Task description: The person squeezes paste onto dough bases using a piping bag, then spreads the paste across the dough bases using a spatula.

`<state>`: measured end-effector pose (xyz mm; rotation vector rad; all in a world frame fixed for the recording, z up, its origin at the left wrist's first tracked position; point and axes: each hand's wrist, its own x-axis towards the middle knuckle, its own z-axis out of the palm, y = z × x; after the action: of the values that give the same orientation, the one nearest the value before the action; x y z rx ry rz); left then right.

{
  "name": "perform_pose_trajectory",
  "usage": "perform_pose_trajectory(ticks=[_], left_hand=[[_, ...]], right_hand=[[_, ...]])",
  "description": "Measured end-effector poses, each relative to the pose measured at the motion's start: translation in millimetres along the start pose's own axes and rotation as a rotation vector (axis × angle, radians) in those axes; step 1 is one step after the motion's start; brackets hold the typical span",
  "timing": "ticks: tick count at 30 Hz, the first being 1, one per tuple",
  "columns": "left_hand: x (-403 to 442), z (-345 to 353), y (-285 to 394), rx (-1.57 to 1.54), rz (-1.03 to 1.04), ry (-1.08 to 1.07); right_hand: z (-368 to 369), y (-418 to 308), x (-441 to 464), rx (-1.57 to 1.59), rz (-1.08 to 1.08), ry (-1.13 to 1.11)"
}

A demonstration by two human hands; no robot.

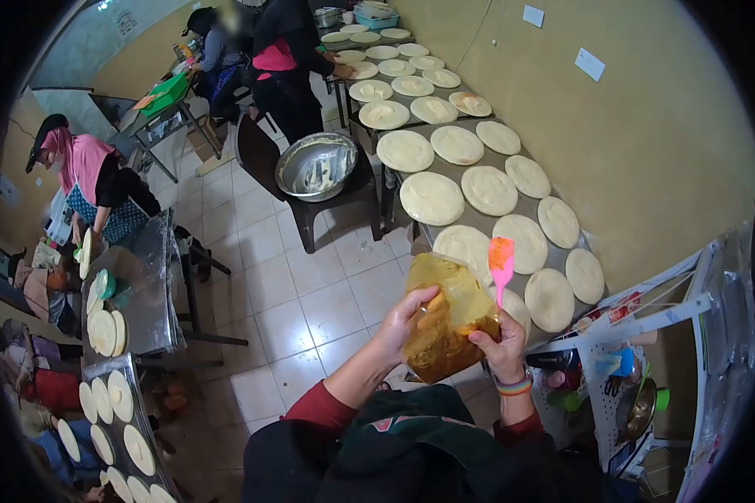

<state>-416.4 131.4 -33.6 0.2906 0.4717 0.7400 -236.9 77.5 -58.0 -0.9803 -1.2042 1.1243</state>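
Between my hands is a clear plastic bag with yellow-brown paste or sauce in its lower part and smeared up its sides. My left hand is closed on the bag's left side, with the thumb across the front. My right hand grips the lower right edge, and a rainbow band circles that wrist. A pink spatula with orange residue on its blade sticks up from my right hand. Its handle is partly hidden. Beyond the bag, round flat dough discs cover a long table along the wall.
A metal bowl sits on a brown chair ahead. To the right stands a white rack with utensils. More dough discs lie on a table at left, where a person in a pink head covering works. Other people are farther back.
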Motion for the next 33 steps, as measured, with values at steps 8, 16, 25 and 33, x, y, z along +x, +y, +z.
perform_pose_trajectory(ticks=[8, 16, 25, 33], left_hand=[[70, -57, 63, 0.548, 0.129, -0.661], [133, -64, 89, 0.532, 0.035, -0.133], [199, -92, 145, 0.194, -0.441, -0.138], [260, -113, 222, 0.274, -0.581, -0.194]], right_hand=[[35, -18, 70, 0.006, -0.047, 0.379], [3, 19, 169, -0.032, 0.115, 0.208], [11, 63, 300, 0.050, 0.309, 0.168], [28, 98, 377, -0.332, 0.250, 0.296]])
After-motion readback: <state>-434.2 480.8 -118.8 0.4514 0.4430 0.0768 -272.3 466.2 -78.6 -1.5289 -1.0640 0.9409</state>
